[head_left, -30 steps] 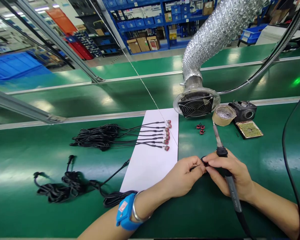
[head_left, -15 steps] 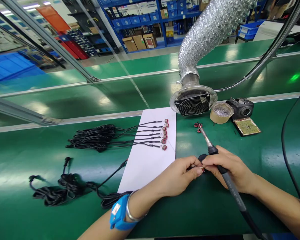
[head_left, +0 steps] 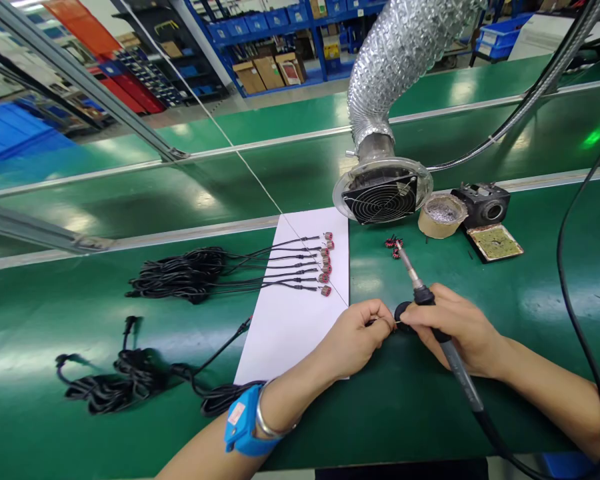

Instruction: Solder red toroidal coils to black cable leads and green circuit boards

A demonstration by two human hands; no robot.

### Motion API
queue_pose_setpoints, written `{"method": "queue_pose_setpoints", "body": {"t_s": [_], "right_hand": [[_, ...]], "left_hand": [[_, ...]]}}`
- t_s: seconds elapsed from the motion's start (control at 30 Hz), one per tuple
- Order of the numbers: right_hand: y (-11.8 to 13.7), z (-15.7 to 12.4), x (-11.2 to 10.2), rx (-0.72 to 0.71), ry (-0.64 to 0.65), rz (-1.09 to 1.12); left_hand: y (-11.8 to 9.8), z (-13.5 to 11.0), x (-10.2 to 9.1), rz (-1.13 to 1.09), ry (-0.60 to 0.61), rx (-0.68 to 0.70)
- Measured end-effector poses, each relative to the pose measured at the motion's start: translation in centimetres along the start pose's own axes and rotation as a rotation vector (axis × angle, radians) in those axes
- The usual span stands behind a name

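Note:
My right hand (head_left: pixel 463 330) is wrapped round a soldering iron (head_left: pixel 455 363), its metal tip pointing up and away near several small red-and-black coils (head_left: pixel 395 245). The same hand's thumb and forefinger also pinch the end of a thin, pale wire (head_left: pixel 399 323) that spans the gap between my hands. My left hand (head_left: pixel 357 337) is closed in a pinch at the wire's other side; what lies within its fingers is mostly hidden. Behind the fingertips a round black object (head_left: pixel 404 315) rests on the green bench. A blue wrist strap (head_left: pixel 250 423) is on my left wrist.
White paper (head_left: pixel 285 327) bears several cable ends with small red coils (head_left: pixel 326 269); their black cables (head_left: pixel 177 275) are bundled leftward. More cables (head_left: pixel 140 377) lie nearer. A fume extractor (head_left: pixel 383 197) hangs ahead, beside a tape roll (head_left: pixel 443 217), an iron stand (head_left: pixel 483 207) and a sponge tray (head_left: pixel 495 242).
My left hand has shifted slightly left, away from the right, so the thin wire between them now shows. The right hand still holds the soldering iron. The whole view has shifted slightly.

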State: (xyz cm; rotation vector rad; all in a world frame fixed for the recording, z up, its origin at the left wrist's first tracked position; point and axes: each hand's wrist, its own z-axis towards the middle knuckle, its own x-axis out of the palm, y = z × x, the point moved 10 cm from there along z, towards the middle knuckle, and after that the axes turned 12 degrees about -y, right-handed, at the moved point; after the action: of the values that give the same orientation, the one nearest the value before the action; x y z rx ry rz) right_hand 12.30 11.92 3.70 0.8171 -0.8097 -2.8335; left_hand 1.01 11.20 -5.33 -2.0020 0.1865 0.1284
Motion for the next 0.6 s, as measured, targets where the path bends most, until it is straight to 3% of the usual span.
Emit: {"method": "queue_pose_setpoints", "body": {"t_s": [0.13,0.23,0.4,0.6], "right_hand": [[-0.3,0.7,-2.9,0.130,-0.122,-0.024],[0.3,0.8,-4.4,0.184,-0.137,-0.042],[-0.4,-0.3,-5.4,0.330,-0.162,0.019],[-1.4,-0.6,-4.8,0.402,-0.126,0.074]], "left_hand": [[0.4,0.2,-0.4,0.027,-0.045,-0.009],[0.4,0.1,-0.3,0.029,-0.042,-0.009],[0.1,-0.1,-0.2,0.049,-0.036,-0.015],[0.0,-0.2,0.0,0.046,-0.015,-0.036]]}}
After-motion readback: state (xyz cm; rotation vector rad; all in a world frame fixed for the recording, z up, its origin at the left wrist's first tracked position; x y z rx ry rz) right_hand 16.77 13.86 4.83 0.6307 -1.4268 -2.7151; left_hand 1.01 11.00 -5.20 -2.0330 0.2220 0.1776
